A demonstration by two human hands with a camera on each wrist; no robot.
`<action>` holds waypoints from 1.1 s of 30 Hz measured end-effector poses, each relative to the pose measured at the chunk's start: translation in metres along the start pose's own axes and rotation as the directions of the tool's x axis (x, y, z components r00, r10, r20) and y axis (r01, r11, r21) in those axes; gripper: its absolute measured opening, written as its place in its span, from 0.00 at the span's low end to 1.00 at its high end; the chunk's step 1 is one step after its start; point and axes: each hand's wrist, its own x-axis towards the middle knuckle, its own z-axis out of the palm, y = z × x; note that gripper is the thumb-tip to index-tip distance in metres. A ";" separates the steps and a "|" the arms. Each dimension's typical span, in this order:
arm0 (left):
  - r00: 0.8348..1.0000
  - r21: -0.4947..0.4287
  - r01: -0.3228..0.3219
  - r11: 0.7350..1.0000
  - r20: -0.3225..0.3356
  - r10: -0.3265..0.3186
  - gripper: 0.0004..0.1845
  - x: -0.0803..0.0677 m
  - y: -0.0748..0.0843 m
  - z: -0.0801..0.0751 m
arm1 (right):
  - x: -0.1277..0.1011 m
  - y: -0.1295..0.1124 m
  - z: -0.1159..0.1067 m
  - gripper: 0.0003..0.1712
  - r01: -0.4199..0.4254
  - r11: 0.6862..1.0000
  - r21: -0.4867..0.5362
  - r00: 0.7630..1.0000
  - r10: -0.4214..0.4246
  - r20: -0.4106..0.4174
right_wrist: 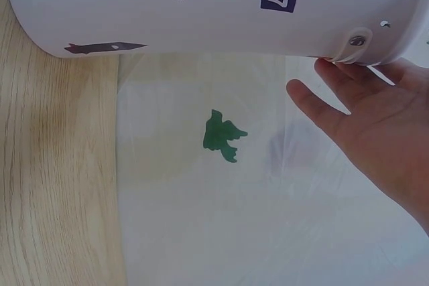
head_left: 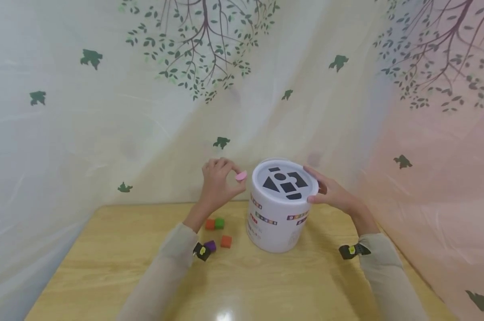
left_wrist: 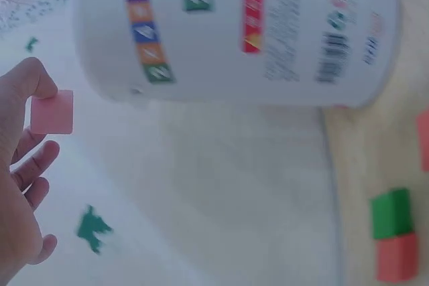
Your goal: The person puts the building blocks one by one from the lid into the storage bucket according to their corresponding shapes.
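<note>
My left hand (head_left: 218, 185) pinches a small pink block (head_left: 240, 176) between thumb and fingertips, just left of the bucket's lid. From the head it looks half-round; in the left wrist view it has a square pink face (left_wrist: 53, 113). A white bucket (head_left: 272, 227) with printed number strips stands on the table, its pale lid (head_left: 262, 174) cut with several dark shapes, among them a triangle, a circle, a square and an arch. At the lid's right edge rests my right hand (head_left: 334, 194), thumb in front and fingers behind. Its fingers look fairly straight against the bucket in the right wrist view.
Left of the bucket an orange block (head_left: 210, 224) and a green block (head_left: 219, 223) lie side by side. Nearer are another orange block (head_left: 226, 241) and a purple block (head_left: 211, 245), partly covered by the left wrist strap. A printed curtain (head_left: 166, 133) hangs behind the wooden table (head_left: 266, 285).
</note>
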 end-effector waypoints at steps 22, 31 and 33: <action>0.922 -0.004 -0.114 0.993 0.371 0.108 0.15 0.037 0.077 0.045 | 0.002 -0.007 -0.003 0.57 0.002 1.000 0.017 1.000 -0.003 0.025; 0.901 -0.010 -0.080 0.997 0.426 0.077 0.17 0.033 0.082 0.052 | -0.003 -0.001 -0.001 0.56 0.035 0.999 0.038 0.999 -0.036 0.038; 0.900 -0.001 -0.091 0.996 0.428 0.083 0.16 0.033 0.083 0.054 | -0.003 0.000 -0.001 0.56 0.043 0.998 0.042 0.998 -0.045 0.039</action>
